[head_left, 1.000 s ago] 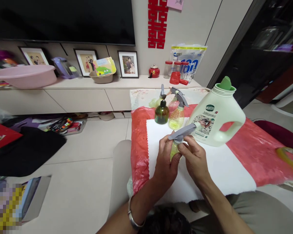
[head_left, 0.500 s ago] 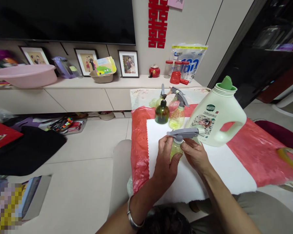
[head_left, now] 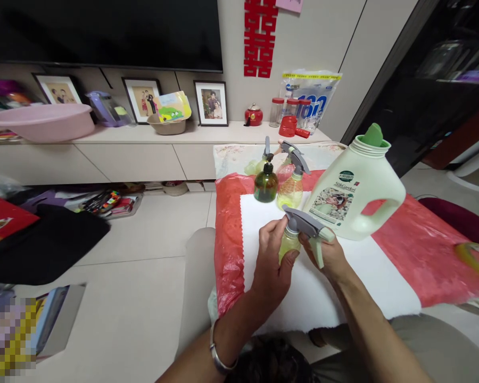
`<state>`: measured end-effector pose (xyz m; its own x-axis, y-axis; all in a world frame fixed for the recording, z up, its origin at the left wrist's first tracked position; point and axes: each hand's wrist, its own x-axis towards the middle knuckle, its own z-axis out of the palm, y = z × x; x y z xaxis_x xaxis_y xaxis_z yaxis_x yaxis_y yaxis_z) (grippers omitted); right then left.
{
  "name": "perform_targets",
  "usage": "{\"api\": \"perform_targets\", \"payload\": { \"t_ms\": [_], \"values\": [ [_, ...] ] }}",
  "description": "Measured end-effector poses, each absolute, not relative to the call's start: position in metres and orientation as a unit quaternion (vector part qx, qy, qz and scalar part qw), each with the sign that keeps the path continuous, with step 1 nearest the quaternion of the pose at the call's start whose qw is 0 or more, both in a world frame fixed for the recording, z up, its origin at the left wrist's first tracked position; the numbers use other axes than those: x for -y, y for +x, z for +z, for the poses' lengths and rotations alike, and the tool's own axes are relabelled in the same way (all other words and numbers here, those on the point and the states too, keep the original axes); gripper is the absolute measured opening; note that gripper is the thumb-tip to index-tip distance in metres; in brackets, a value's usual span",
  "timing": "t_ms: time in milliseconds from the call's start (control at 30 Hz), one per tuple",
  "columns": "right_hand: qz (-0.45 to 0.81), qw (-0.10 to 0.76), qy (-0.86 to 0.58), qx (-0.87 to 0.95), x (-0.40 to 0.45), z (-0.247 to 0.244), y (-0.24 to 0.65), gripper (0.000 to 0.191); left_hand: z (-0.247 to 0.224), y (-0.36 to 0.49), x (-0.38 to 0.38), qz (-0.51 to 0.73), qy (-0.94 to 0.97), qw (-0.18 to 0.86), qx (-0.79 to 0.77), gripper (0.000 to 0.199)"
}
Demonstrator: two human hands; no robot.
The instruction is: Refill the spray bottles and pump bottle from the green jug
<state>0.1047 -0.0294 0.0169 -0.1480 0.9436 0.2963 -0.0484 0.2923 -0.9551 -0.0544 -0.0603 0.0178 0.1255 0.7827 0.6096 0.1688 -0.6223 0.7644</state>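
My left hand (head_left: 272,260) is wrapped round a small clear spray bottle (head_left: 289,246) with yellowish liquid inside. On its neck sits a grey trigger sprayer head (head_left: 304,222) with a pale green trigger and nozzle, pointing right and toward me. My right hand (head_left: 328,256) grips that head from behind and below; some of its fingers are hidden. Just beyond stand a green pump bottle (head_left: 265,186) with a black top and another spray bottle (head_left: 290,192). To the right is a large pale green jug (head_left: 353,186), a green piece in its open mouth.
White cloth (head_left: 287,306) lies over red plastic sheeting (head_left: 229,244) on the table. More sprayers stand at the back, and a roll of tape (head_left: 477,263) lies at the right. Behind is a cabinet (head_left: 135,151) with a pink basin (head_left: 43,122), photo frames and red-lidded jars (head_left: 277,113).
The sprayer head has turned: its nozzle has swung from pointing right to pointing right and nearer me, and the trigger shows now. My right hand has shifted with it; my left hand stays put.
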Motion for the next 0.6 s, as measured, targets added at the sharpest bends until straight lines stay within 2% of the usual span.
{"api": "perform_targets", "payload": {
  "t_ms": [167,367,600],
  "values": [
    [0.469,0.539,-0.332,0.616,0.033,0.036,0.099,0.035,0.017,-0.054,0.06,0.596,0.677,0.272,-0.335,0.06],
    [0.474,0.528,-0.315,0.63,0.034,0.044,0.101,0.035,0.016,-0.053,0.058,0.623,0.667,0.26,-0.315,0.044],
    [0.456,0.541,-0.339,0.62,0.038,0.04,0.096,0.03,0.018,-0.053,0.062,0.61,0.657,0.277,-0.348,0.046]
  ]
}}
